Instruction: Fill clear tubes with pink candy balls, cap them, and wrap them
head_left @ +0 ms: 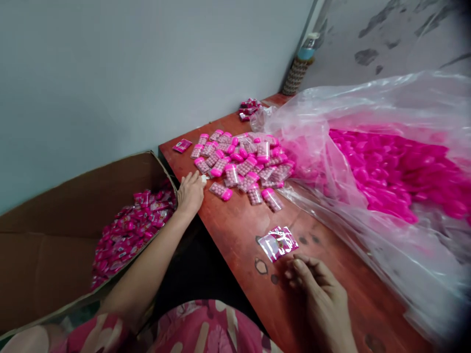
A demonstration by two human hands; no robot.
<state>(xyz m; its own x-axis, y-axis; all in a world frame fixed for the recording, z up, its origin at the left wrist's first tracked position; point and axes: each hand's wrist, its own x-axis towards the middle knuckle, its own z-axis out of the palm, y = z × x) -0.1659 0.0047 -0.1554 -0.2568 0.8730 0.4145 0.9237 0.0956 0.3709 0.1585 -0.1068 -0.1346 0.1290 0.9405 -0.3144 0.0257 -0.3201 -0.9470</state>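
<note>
My left hand reaches to the table's left edge, beside a pile of small clear containers with pink caps and round beads inside. A small white piece shows at its fingertips; whether the fingers grip it is unclear. My right hand is over the red table, thumb and fingers curled together near a shiny pink and silver packet that lies flat. Anything between those fingers is too small to make out. Another pink packet lies at the far left corner of the table.
A cardboard box holding many pink packets stands left of the table. On the right, a large clear plastic bag spills pink caps. At the back are more packets and a bottle in a woven holder.
</note>
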